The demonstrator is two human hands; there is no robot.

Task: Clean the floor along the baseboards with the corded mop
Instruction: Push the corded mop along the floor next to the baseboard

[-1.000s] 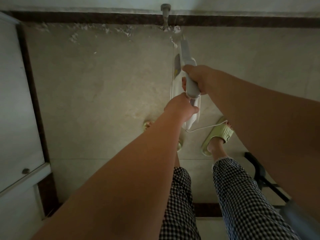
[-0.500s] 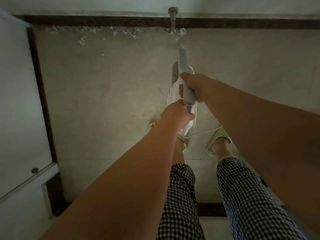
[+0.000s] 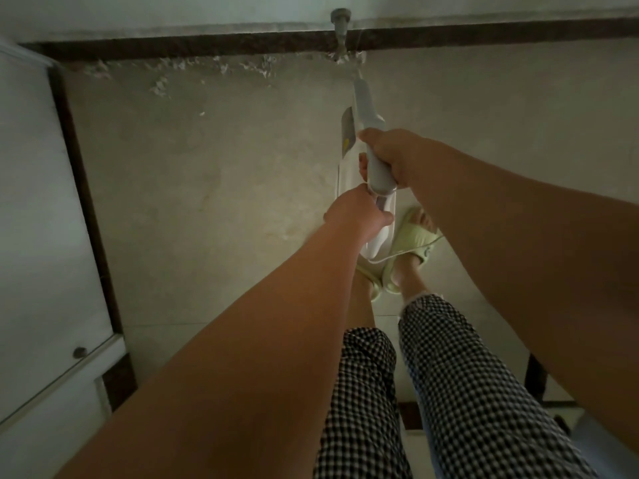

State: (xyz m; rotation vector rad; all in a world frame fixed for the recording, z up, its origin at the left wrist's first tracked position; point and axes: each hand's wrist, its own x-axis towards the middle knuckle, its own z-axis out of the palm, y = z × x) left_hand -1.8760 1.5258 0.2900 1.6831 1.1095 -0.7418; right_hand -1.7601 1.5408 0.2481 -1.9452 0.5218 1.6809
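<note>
I look straight down along a white corded mop [image 3: 363,108] that stands nearly upright in front of me. My right hand [image 3: 394,153] grips its grey handle from the right. Just below, my left hand [image 3: 358,214] grips the lower end of the handle. A thin white cord [image 3: 408,252] loops out from the mop body over my slippers. The mop's foot is hidden under the body, close to the dark baseboard [image 3: 207,46] along the far wall. White flecks of debris [image 3: 162,86] lie on the beige floor beside that baseboard.
A grey door stop [image 3: 340,20] sticks out of the far wall above the mop. A white door or cabinet panel [image 3: 41,202] with a dark edge runs down the left. My feet in pale green slippers [image 3: 415,236] stand behind the mop. Dark chair legs [image 3: 536,378] sit at lower right.
The view has drifted left, so the mop and both hands sit further right in frame. My feet have drawn together behind the mop. Both grips are unchanged.
</note>
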